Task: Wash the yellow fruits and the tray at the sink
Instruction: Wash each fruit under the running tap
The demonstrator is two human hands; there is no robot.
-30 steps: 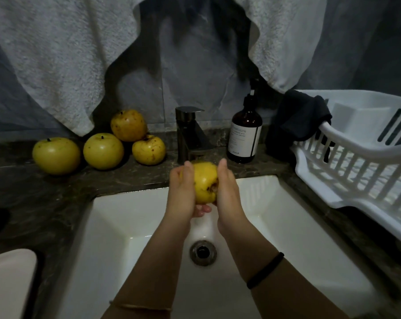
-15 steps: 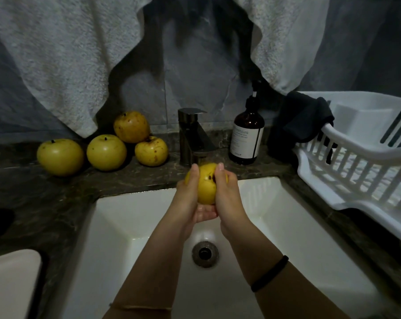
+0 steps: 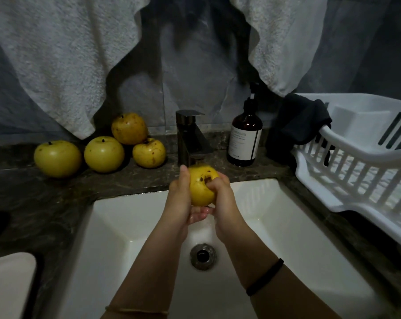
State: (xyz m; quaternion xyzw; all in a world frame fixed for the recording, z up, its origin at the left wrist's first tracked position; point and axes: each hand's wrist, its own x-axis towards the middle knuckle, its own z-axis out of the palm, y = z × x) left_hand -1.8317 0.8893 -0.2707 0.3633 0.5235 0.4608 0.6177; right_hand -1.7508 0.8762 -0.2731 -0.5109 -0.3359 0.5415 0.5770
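Note:
A yellow fruit (image 3: 202, 187) with dark spots is held over the white sink (image 3: 287, 226), just under the dark faucet (image 3: 190, 137). My left hand (image 3: 178, 199) cups its left side and underside. My right hand (image 3: 222, 199) presses on its right side, thumb on the top. Several more yellow fruits (image 3: 104, 154) lie on the dark counter to the left of the faucet. A white slatted tray (image 3: 356, 171) stands on the counter at the right.
A brown pump bottle (image 3: 245, 140) stands right of the faucet. A dark cloth (image 3: 298, 120) hangs over the tray's rim. Two pale towels (image 3: 63, 54) hang on the wall. A pale object (image 3: 8, 284) sits at the lower left. The drain (image 3: 203, 255) lies below my hands.
Both hands have kept the fruit under the faucet and shifted on it; the fruit has turned so its dark spots now face up, with my right thumb over them.

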